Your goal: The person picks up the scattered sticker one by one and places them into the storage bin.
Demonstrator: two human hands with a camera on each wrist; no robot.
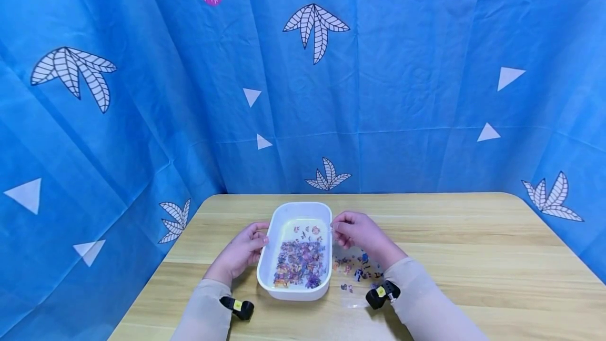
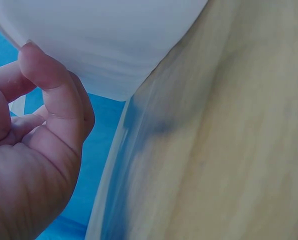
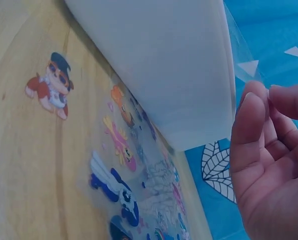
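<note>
A white rectangular tub (image 1: pixel 293 294) stands on the table, with a heap of small colourful cartoon stickers (image 1: pixel 300 262) in it. My left hand (image 1: pixel 243 249) holds the tub's left wall, its thumb at the rim. At the right rim, my right hand (image 1: pixel 357 233) pinches a thin clear film (image 3: pixel 245 47) between thumb and fingertip. This film stretches along the tub's edge in the right wrist view, partly hidden behind the wall. Below that hand, more cartoon stickers (image 3: pixel 119 192) on clear sheet lie on the table beside the tub.
One separate sticker of a cartoon pup (image 3: pixel 54 85) lies on the wooden table (image 1: pixel 473 257). A clear strip (image 1: pixel 355 303) is near the right wrist's black camera (image 1: pixel 382 293). Behind the table hangs a blue patterned curtain (image 1: pixel 407 93).
</note>
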